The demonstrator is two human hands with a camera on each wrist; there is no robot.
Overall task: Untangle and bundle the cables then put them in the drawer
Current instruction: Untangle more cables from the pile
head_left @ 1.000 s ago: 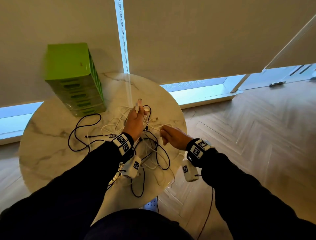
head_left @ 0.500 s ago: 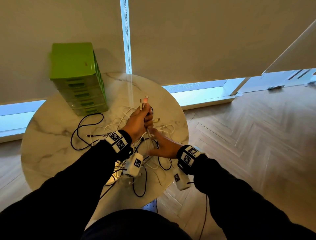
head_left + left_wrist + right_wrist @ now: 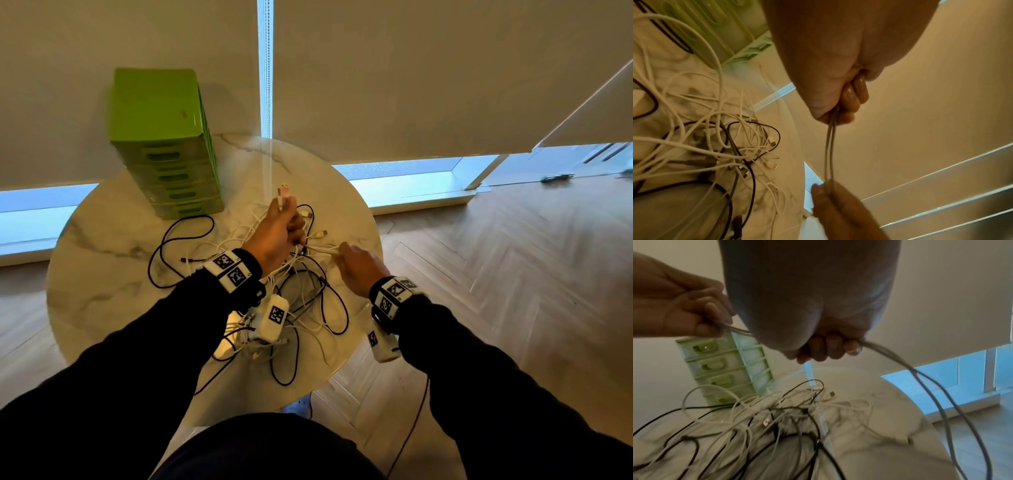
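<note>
Nearest the person, on the near part of the round marble table [image 3: 102,274], lies the tangle of cables [image 3: 301,308]: black and white leads looped over one another, with a few plug ends showing at its far side. All places here are given from that tangle.

Just above the right edge of the tangle, the right hand [image 3: 356,270] has its fingers [image 3: 828,347] curled round a doubled white cable [image 3: 829,151]. Two strands of it trail out past the fingertips and hang down over the table's right edge toward the wooden floor [image 3: 513,274].

Above the far middle of the tangle, the left hand [image 3: 277,236] is closed in a fist on the same white cable. Its fingers [image 3: 855,95] are folded tight into the palm, and the plug ends stick up out of the top of the fist. Between the two hands the two strands run side by side, fairly taut, clear of the tabletop.

Beyond the tangle and to its left, at the far edge of the table, stands the green drawer unit [image 3: 164,144], upright, with its slotted drawer fronts all closed. A black loop from the tangle reaches almost to its base. Behind it hang pale window blinds [image 3: 411,68].
</note>
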